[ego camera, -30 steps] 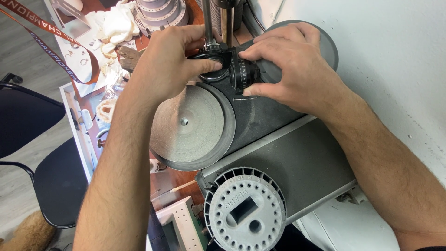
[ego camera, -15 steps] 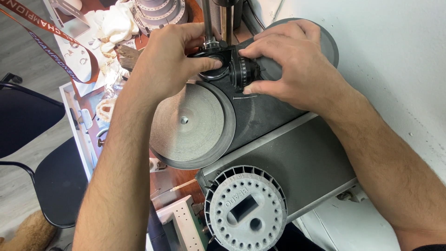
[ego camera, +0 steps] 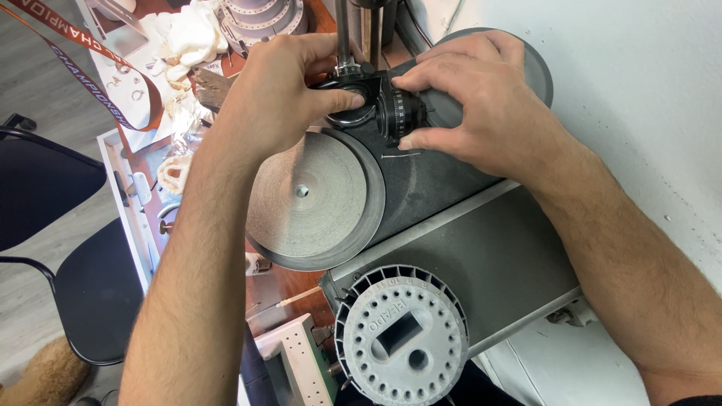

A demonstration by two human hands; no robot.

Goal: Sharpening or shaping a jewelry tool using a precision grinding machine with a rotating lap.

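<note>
A grey machine with a flat round grinding disc lies below me. Above the disc, a black fixture with a ridged black dial hangs from a metal post. My left hand grips the black part at the post's foot, thumb pressed on its rounded front. My right hand wraps the ridged dial from the right, fingertips on its rim. Both forearms reach in from the bottom of the view.
A grey vented motor cover sits at the near end of the machine. A white wall runs along the right. To the left are a black chair, a cluttered table with white cloth, a striped ribbon and a white box.
Almost nothing has changed; both hands stay on the black fixture, with only slight finger shifts on the dial.
</note>
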